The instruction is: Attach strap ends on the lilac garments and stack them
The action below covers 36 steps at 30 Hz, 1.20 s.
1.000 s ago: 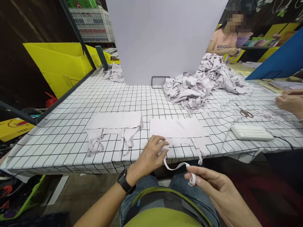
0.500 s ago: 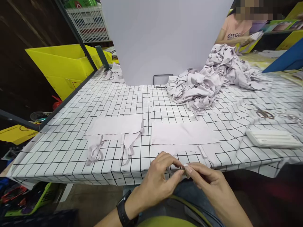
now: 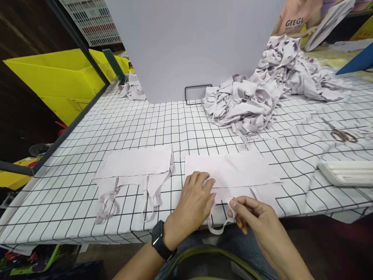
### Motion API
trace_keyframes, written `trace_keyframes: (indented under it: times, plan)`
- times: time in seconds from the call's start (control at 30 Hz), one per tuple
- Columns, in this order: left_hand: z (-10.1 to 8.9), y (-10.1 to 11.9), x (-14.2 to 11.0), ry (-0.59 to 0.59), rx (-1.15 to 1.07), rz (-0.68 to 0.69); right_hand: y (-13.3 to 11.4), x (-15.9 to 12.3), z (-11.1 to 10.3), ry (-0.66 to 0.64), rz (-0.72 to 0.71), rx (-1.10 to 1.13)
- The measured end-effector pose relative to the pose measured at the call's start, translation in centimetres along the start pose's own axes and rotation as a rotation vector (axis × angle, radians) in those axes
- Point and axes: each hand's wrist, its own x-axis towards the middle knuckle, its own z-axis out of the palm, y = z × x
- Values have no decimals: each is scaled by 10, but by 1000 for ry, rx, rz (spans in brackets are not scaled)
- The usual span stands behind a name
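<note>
A pale pinkish-white strapped garment [image 3: 230,167] lies flat before me, its folded band toward the far side and its straps toward me. My left hand [image 3: 195,202] rests on its near left part, fingers slightly bent and spread. A thin strap [image 3: 216,231] hangs in a loop over the table edge. Its right end is pinched between the thumb and fingers of my right hand [image 3: 256,219]. Another similar garment [image 3: 135,161] lies to the left, its straps spread toward the table edge.
A heap of pale crumpled garments [image 3: 244,101] stands behind, beside a large grey board [image 3: 189,46]. Scissors [image 3: 344,135] and a white plastic case [image 3: 346,173] lie at right. Yellow bins [image 3: 55,77] stand at left. A person in a pink shirt [image 3: 300,15] handles cloth across the table.
My left hand has left the pinch beside my right hand and moved forward onto the garment. The strap loop now shows, held by my right hand. The view has tilted down.
</note>
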Motion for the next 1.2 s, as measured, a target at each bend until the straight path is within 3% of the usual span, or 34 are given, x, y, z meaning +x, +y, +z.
trace_keyframes:
  times: [0.13,0.27,0.53,1.2]
  plan:
    - [6,-12,14,-1,112,55,-6,13,4,-44,78,110]
    - [9,-19,18,89,8,58,-11,22,10,-89,145,216]
    - [10,-18,17,202,-179,53,-18,36,24,69,159,324]
    - [11,-19,16,146,-55,127,-27,44,30,91,167,284]
